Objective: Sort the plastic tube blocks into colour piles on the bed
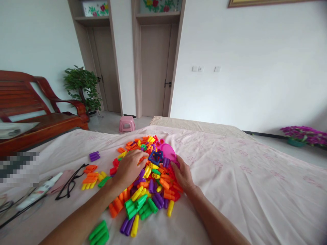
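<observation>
A heap of plastic toy pieces (143,197) in orange, yellow, green, purple and red lies on the pale cloth. My left hand (131,167) rests over the heap's left side, fingers bent down among the pieces; what its fingertips touch is hidden. At the right edge of the heap, my right hand (182,173) has its fingers curled around the rim of a pink round piece (168,151). A dark blue open-frame piece (155,157) sits between the hands, beside the pink piece.
Black glasses (68,185), a white tube (42,190) and cables lie on the left of the cloth (230,183). Small groups of pieces lie near the glasses and front edge. Beyond stand a pink stool (127,124), a wooden bench (51,119) and a plant (81,86).
</observation>
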Available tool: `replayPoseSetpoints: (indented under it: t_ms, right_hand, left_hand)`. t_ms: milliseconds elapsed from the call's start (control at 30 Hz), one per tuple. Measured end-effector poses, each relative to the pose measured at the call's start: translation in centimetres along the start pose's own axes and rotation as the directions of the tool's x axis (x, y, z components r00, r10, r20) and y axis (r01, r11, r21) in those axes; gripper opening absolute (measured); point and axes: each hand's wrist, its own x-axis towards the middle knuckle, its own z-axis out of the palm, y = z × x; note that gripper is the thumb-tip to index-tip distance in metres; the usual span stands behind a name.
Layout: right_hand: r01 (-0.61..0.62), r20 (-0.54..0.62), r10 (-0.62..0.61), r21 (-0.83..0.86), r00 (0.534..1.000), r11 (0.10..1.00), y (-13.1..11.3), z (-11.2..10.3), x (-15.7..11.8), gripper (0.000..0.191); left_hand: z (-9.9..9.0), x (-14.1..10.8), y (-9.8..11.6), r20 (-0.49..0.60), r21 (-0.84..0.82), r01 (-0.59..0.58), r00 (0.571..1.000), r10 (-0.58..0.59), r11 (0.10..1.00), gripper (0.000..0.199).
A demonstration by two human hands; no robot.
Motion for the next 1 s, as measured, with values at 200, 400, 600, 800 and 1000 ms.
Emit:
replayPoseSetpoints:
  t_ms: [200,400,600,800,1000]
  right_hand:
    - [0.062,-0.027,-0.061,0.059,0.998,0.996,-1.1,0.0,-0.3,0.034]
    - [0.050,-0.066,-0.037,0.210,0.997,0.976,-0.9,0.3,-0.3,0.038]
    - [-0.048,-0.146,0.068,0.140,0.987,0.989,0.6,0.0,0.6,0.040]
    - [-0.206,-0.220,0.241,0.169,0.945,0.964,3.0,-1.8,2.4,0.055]
    - [-0.402,-0.249,0.432,0.164,0.867,0.901,6.1,-2.8,6.4,0.060]
  left_hand:
    - [2.2,1.7,0.9,0.144,0.087,-0.035,0.989,0.022,0.996,0.041]
    - [2.8,2.1,0.3,0.142,0.061,0.070,0.987,-0.078,0.996,0.008]
    - [0.5,1.1,-2.6,0.031,-0.029,0.141,0.990,-0.140,0.990,0.009]
    - [-1.6,0.2,-10.3,0.074,-0.374,0.339,0.939,-0.336,0.863,0.035]
    - [0.1,0.7,-18.4,0.082,-0.295,0.482,0.873,-0.481,0.825,0.061]
